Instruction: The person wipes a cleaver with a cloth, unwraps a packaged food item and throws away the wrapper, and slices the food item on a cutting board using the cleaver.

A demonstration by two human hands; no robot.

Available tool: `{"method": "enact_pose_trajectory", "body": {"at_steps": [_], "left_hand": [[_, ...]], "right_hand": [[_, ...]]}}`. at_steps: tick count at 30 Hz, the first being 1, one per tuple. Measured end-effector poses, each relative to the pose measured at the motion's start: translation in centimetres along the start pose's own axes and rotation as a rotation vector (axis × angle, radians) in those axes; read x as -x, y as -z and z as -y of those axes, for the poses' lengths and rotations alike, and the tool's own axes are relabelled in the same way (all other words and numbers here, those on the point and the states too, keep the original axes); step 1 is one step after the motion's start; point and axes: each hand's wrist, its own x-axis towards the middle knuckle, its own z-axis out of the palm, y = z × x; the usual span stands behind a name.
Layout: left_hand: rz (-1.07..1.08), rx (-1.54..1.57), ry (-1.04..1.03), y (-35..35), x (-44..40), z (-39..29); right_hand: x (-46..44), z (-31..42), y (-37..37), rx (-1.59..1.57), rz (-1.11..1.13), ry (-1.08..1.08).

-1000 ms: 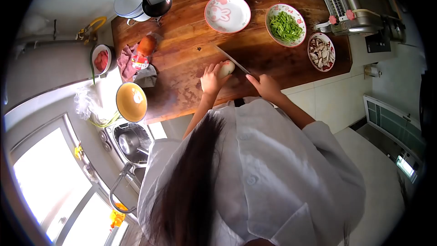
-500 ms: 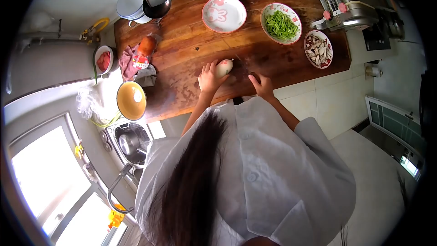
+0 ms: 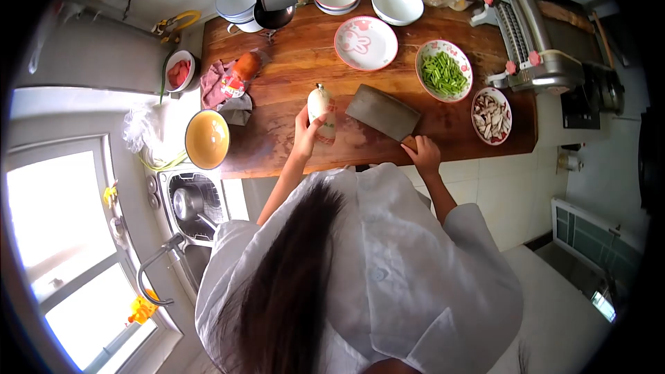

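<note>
The cleaver point(image 3: 384, 112) is now showing its flat, the right hand point(image 3: 426, 156) gripping its handle point(image 3: 410, 143); left of it, the left hand point(image 3: 305, 133) is clasping the roll point(image 3: 320, 105) (apparently staying uncut).

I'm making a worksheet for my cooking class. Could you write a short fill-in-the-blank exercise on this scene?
The right hand holds the cleaver by its ____.
The left hand holds a pale packet to the cleaver's ____, as pictured.
The rabbit printed on the plate has two long ____.

Missing words: handle; left; ears.
</note>
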Motion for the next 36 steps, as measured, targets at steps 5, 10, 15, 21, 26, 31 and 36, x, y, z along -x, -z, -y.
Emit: {"method": "enact_pose_trajectory", "body": {"at_steps": [5,10,15,21,26,31,36], "left_hand": [[0.011,-0.049,-0.076,-3.7,0.7,-3.8],[0.021,-0.361,-0.232,-6.4,1.3,-6.8],[-0.003,-0.690,-0.456,-7.6,1.4,-8.3],[-0.053,-0.761,-0.518,-8.7,1.9,-9.5],[0.068,-0.444,-0.349,-8.5,1.5,-9.6],[0.105,-0.207,-0.293,-9.1,1.5,-9.7],[0.100,0.003,-0.145,-9.0,1.5,-8.9]], "right_hand": [[-2.0,-0.6,-0.8,0.072,0.006,0.055],[-5.9,3.3,3.7,-0.076,-0.261,0.067],[-13.4,11.4,15.3,-0.746,-0.039,0.047],[-16.6,13.7,17.9,-0.715,0.051,0.373],[-16.8,13.9,17.4,-1.468,0.452,-0.010],[-16.7,15.1,16.7,-1.812,0.428,-0.256],[-16.6,15.9,15.6,-1.837,0.355,-0.283]]}}
